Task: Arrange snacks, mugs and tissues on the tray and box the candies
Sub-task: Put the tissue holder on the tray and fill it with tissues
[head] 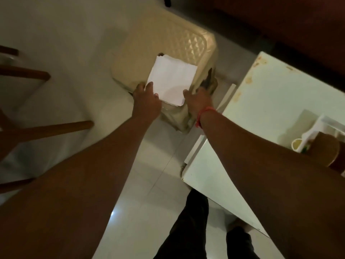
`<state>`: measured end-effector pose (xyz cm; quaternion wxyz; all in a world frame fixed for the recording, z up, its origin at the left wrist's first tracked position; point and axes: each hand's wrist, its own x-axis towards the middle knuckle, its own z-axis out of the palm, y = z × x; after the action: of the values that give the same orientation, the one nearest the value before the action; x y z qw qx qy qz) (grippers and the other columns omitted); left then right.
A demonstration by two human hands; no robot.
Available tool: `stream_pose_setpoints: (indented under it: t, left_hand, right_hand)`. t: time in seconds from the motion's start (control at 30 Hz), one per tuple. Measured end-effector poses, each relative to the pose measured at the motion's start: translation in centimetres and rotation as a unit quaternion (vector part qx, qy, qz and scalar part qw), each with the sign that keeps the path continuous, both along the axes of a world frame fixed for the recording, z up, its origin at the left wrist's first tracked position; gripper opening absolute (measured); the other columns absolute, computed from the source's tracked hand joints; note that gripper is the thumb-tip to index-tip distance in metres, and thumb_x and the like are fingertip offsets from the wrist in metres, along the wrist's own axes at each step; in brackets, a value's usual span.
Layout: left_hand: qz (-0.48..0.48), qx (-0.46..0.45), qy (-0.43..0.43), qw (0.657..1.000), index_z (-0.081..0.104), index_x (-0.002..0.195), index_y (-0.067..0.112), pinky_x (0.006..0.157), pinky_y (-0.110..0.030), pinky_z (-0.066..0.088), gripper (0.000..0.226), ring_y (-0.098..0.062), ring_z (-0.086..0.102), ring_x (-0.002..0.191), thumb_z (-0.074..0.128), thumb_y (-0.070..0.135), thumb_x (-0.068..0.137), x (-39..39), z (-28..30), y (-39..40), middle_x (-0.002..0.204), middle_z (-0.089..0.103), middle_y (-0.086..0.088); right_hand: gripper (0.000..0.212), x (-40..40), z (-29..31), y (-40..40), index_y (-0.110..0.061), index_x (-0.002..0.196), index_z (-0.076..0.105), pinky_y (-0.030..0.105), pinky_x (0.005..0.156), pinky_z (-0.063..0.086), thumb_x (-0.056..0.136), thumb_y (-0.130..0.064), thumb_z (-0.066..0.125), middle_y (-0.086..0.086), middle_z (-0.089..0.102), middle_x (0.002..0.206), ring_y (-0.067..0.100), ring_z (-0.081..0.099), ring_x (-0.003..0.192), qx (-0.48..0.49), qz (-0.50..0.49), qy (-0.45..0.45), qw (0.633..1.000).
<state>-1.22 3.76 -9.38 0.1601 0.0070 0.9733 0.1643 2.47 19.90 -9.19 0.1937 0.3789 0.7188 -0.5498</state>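
Reaching down from where we stand, we see dark trouser legs (188, 221) on the pale floor (153, 165) at the near edge, and both bare forearms stretch away toward the plastic chair (168, 45) ahead. We take that chair as our landmark. The white table (270, 101) stands to the right of it, and well to the right of the chair, on the table's far side, a white tray (328, 126) holds items too dim to name.

The tissue stack (170, 81) lies on the chair's seat, its near corner hanging toward us. Our left hand (145, 98) meets the stack's near left edge, thumb on top and fingers apparently tucked beneath, so the grip looks like a pinch on the tissues. Our right hand (197, 99), a red thread (202, 116) at its wrist, touches the near right edge; whether its grip has closed on the paper we cannot tell, as the fingers are blurred and in shadow.

We judge the tissues light, soft and loose, likely to slide apart or droop if taken by one corner. Holding them from both sides, with fingers under and thumbs over, should keep the pile square. Both arms are nearly straight, wrists angled down toward the seat.
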Motion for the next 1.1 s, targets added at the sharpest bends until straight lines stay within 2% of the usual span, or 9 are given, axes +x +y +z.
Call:
stream_pose_setpoints:
  t: [0.1, 0.23, 0.33, 0.4, 0.5, 0.6, 0.83, 0.93, 1.1]
  left_hand:
    - [-0.024, -0.032, 0.023, 0.999, 0.059, 0.112, 0.001, 0.097, -0.043, 0.036, 0.029, -0.044, 0.046, 0.114, 0.047, 0.016, 0.09, -0.1, 0.0, 0.0, 0.126, 0.048, -0.023]
    - [0.039, 0.045, -0.009, 0.998, 0.063, 0.11, 0.005, 0.097, -0.039, 0.037, 0.027, -0.035, 0.049, 0.113, 0.047, 0.019, 0.094, 0.9, 0.5, 1.5, 0.12, 0.054, -0.019]
    - [0.152, 0.148, -0.027, 0.977, 0.056, 0.092, 0.01, 0.078, -0.031, 0.041, 0.013, -0.028, 0.057, 0.097, 0.052, 0.022, 0.093, 2.4, 0.8, 2.7, 0.101, 0.06, -0.012]
    - [0.271, 0.219, -0.059, 0.935, 0.052, 0.092, 0.01, 0.073, -0.029, 0.043, 0.02, -0.026, 0.06, 0.092, 0.059, 0.028, 0.09, 3.4, 0.7, 3.4, 0.096, 0.059, -0.006]
    - [0.439, 0.348, -0.117, 0.82, 0.053, 0.105, 0.002, 0.076, -0.042, 0.06, 0.05, -0.024, 0.066, 0.09, 0.072, 0.04, 0.078, 4.8, 0.3, 3.9, 0.101, 0.063, -0.009]
    - [0.462, 0.431, -0.242, 0.736, 0.058, 0.116, 0.007, 0.068, -0.037, 0.06, 0.044, -0.025, 0.067, 0.091, 0.07, 0.038, 0.087, 7.8, 0.5, 4.8, 0.106, 0.066, -0.009]
    - [0.405, 0.374, -0.306, 0.776, 0.064, 0.099, 0.023, 0.079, -0.041, 0.059, 0.008, -0.024, 0.065, 0.098, 0.059, 0.027, 0.096, 15.0, 1.5, 7.9, 0.104, 0.069, -0.005]
    - [0.33, 0.355, -0.313, 0.817, 0.066, 0.102, 0.019, 0.086, -0.045, 0.056, 0.012, -0.028, 0.066, 0.103, 0.056, 0.025, 0.098, 18.2, 2.3, 10.2, 0.11, 0.071, -0.008]
    - [0.265, 0.419, -0.318, 0.808, 0.065, 0.109, 0.018, 0.093, -0.044, 0.054, 0.016, -0.024, 0.066, 0.11, 0.053, 0.019, 0.1, 22.5, 4.4, 15.4, 0.116, 0.071, -0.002]
  right_hand:
    - [0.063, -1.0, -1.5, -0.8, -0.01, 0.127, 0.049, 0.05, 0.088, 0.057, 0.081, -0.052, 0.06, 0.011, 0.063, 0.119, 0.033, 0.065, 0.101, -0.031, -0.064, -0.019, 0.997]
    - [0.042, -0.8, -2.2, -1.3, -0.012, 0.123, 0.053, 0.049, 0.085, 0.059, 0.089, -0.037, 0.057, 0.01, 0.065, 0.117, 0.034, 0.068, 0.097, -0.003, -0.073, -0.021, 0.997]
    - [0.031, 0.2, -2.1, -0.9, -0.015, 0.118, 0.058, 0.049, 0.083, 0.059, 0.088, -0.02, 0.053, 0.011, 0.068, 0.109, 0.033, 0.069, 0.093, -0.015, -0.086, -0.024, 0.996]
    - [0.03, 1.4, -1.4, -0.3, -0.012, 0.119, 0.059, 0.038, 0.074, 0.061, 0.091, -0.01, 0.051, 0.012, 0.068, 0.096, 0.026, 0.066, 0.077, -0.061, -0.103, -0.017, 0.993]
    - [0.024, 4.0, 0.6, 0.9, -0.007, 0.118, 0.056, 0.026, 0.053, 0.054, 0.095, -0.003, 0.05, 0.012, 0.059, 0.077, 0.018, 0.055, 0.058, -0.17, -0.134, -0.019, 0.976]
    - [0.018, 7.8, 1.5, 2.2, -0.009, 0.111, 0.059, 0.03, 0.059, 0.057, 0.095, -0.005, 0.052, 0.012, 0.061, 0.078, 0.019, 0.059, 0.062, -0.212, -0.131, -0.026, 0.968]
    - [0.016, 19.4, 2.1, 6.7, -0.01, 0.109, 0.062, 0.032, 0.068, 0.058, 0.095, -0.008, 0.054, 0.012, 0.065, 0.08, 0.019, 0.063, 0.066, -0.244, -0.141, -0.064, 0.957]
    - [0.014, 23.6, 2.8, 9.3, -0.014, 0.105, 0.064, 0.035, 0.077, 0.059, 0.096, -0.009, 0.054, 0.009, 0.069, 0.093, 0.021, 0.066, 0.077, -0.234, -0.173, -0.051, 0.955]
    - [0.006, 28.1, 4.2, 13.5, -0.012, 0.094, 0.066, 0.039, 0.088, 0.058, 0.095, -0.016, 0.061, 0.01, 0.072, 0.104, 0.028, 0.069, 0.101, -0.199, -0.292, 0.013, 0.935]
